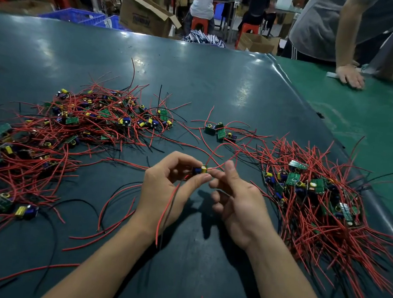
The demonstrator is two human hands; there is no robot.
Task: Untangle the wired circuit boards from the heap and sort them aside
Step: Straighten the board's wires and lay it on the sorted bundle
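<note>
Left hand [163, 189] pinches circuit board [200, 170]; right hand [238, 201] fingertips pinch its wire.

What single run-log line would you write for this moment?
step: untangling | left hand: pinches circuit board | right hand: pinches its red wire | heap: left | sorted pile: right

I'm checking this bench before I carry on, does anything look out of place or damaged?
Nothing looks damaged. The left hand and right hand pinch one board whose red wires loop up. A small cluster of boards lies apart between the left heap and right pile, in neither.
</note>
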